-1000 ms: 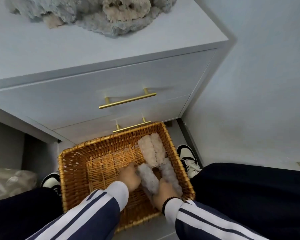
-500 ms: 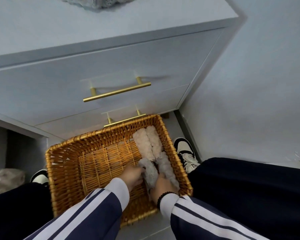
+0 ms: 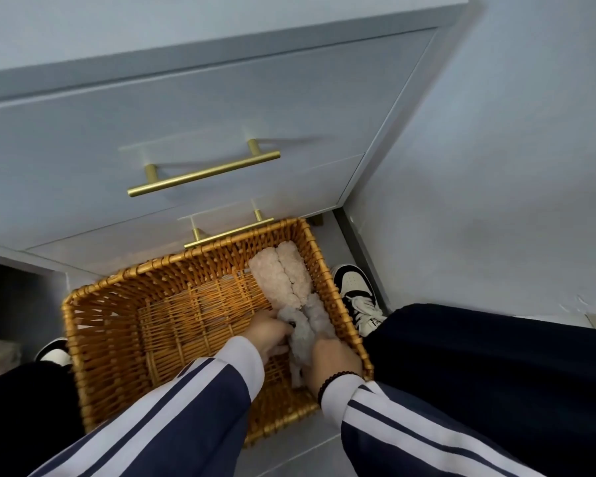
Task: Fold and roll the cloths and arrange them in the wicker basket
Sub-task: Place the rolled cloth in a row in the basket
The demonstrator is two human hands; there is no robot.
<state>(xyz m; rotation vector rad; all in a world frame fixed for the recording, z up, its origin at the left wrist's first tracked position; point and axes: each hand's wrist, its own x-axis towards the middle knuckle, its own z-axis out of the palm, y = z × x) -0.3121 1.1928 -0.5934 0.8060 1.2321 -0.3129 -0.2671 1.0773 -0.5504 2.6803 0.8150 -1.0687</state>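
Woven wicker basket point(image 3: 117, 325): both left hand point(image 3: 267, 333) and right hand point(image 3: 334, 356) grasp a fluffy grey roll point(image 3: 301, 333) near its right wall, beside two pink rolls point(image 3: 283, 275).

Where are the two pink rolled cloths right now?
In the head view, the pink rolled cloths lie side by side along the wicker basket's right wall, at its far end, just beyond the grey cloths.

Left hand point(image 3: 267, 333) now grips the grey cloth roll point(image 3: 298, 333)
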